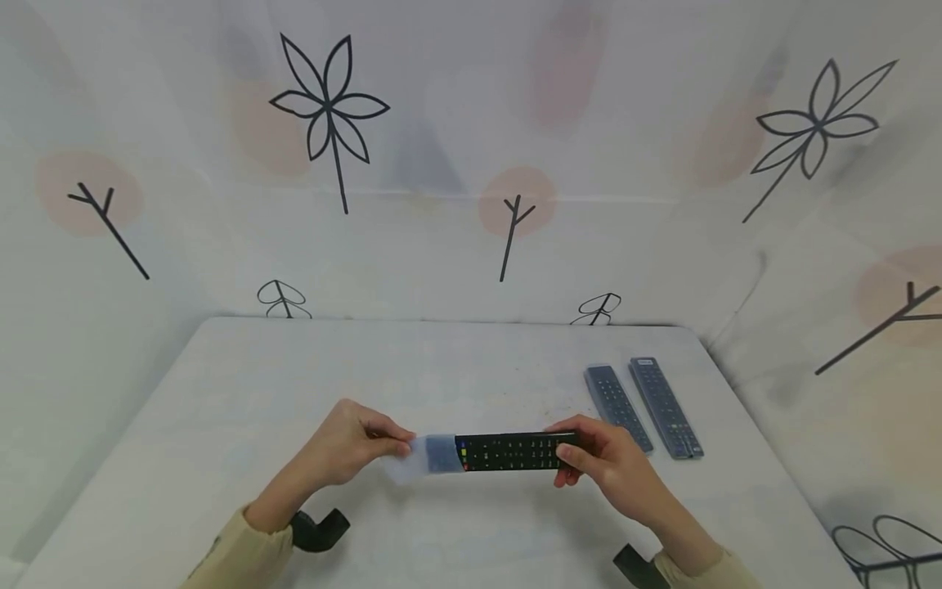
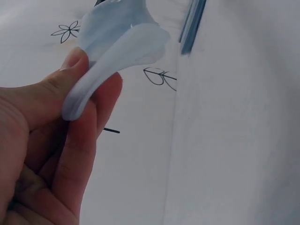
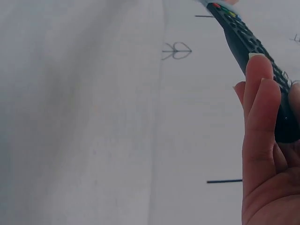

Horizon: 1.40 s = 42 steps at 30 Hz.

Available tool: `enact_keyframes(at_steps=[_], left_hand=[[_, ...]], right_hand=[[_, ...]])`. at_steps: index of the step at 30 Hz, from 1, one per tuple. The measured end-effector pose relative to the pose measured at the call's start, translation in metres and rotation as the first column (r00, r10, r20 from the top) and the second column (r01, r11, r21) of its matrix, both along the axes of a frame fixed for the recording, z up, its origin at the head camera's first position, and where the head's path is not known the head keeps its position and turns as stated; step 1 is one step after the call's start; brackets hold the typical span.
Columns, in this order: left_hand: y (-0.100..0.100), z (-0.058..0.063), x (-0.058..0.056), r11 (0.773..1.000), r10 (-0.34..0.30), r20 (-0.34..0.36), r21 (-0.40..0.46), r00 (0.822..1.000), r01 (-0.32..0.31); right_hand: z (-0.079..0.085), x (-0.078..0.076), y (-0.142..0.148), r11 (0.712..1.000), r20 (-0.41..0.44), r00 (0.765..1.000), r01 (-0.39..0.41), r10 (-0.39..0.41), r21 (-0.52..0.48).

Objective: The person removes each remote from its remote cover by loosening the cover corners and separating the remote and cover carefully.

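Note:
A black remote control [image 1: 508, 451] is held level above the table, its left end inside a translucent bluish sleeve [image 1: 441, 454]. My right hand [image 1: 607, 466] grips the remote's bare right end, thumb on the button face and fingers behind. With thumb and fingertips my left hand [image 1: 353, 446] pinches the loose outer end of the sleeve. In the left wrist view the soft sleeve [image 2: 117, 42] bends over the fingers of that hand [image 2: 51, 145]. The right wrist view shows the remote [image 3: 243, 40] slanting up out of the right hand [image 3: 265, 140], colored buttons near its far end.
Two more remotes lie at the table's right: a shorter one [image 1: 618, 407] and a longer one [image 1: 665, 406], both looking bluish, as if covered. The white table [image 1: 294, 368] meets a patterned cloth wall [image 1: 441, 245] at the back and sides.

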State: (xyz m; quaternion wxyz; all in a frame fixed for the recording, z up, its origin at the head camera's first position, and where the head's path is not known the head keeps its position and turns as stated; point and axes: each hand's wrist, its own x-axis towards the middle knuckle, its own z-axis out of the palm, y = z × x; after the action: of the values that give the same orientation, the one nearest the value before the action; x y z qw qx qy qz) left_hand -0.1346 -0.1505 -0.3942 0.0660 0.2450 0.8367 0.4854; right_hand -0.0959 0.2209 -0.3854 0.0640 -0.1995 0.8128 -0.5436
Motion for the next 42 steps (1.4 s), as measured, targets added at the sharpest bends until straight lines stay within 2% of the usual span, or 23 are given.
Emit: enact_keyframes(at_steps=[4,8,15,18,22,30,36,42], left_hand=[[0.001,-0.009,-0.002,1.000,0.019,-0.003,0.006,1.000,-0.018],[0.002,-0.015,-0.002,1.000,0.026,-0.014,0.014,1.000,-0.026],[0.011,-0.018,0.002,0.999,0.042,0.016,0.021,0.999,-0.042],[0.018,-0.018,0.006,0.999,0.049,-0.035,-0.008,0.998,-0.049],[0.025,-0.015,0.008,0.999,0.022,-0.116,-0.047,0.993,-0.028],[0.021,-0.011,0.011,0.995,0.008,-0.073,-0.098,0.997,-0.015],[0.017,-0.002,0.008,0.998,0.016,-0.126,-0.050,0.992,-0.023],[0.015,0.001,0.006,1.000,-0.007,-0.138,-0.024,0.990,0.004]], right_hand=[[-0.001,-0.001,-0.004,0.999,0.145,0.989,0.045,-0.041,-0.019],[-0.005,-0.001,-0.006,0.995,0.199,0.976,0.094,-0.089,-0.016],[-0.011,0.003,-0.005,0.986,0.196,0.969,0.161,-0.151,-0.039],[-0.013,0.004,-0.006,0.990,0.190,0.974,0.135,-0.124,-0.041],[-0.014,0.005,-0.009,0.996,0.155,0.984,0.092,-0.087,-0.023],[-0.013,0.007,-0.010,0.996,0.133,0.988,0.085,-0.084,-0.001],[-0.006,0.009,-0.010,0.998,0.065,0.996,0.064,-0.065,0.007],[-0.006,0.011,-0.009,0.998,0.096,0.993,0.069,-0.067,-0.015]])
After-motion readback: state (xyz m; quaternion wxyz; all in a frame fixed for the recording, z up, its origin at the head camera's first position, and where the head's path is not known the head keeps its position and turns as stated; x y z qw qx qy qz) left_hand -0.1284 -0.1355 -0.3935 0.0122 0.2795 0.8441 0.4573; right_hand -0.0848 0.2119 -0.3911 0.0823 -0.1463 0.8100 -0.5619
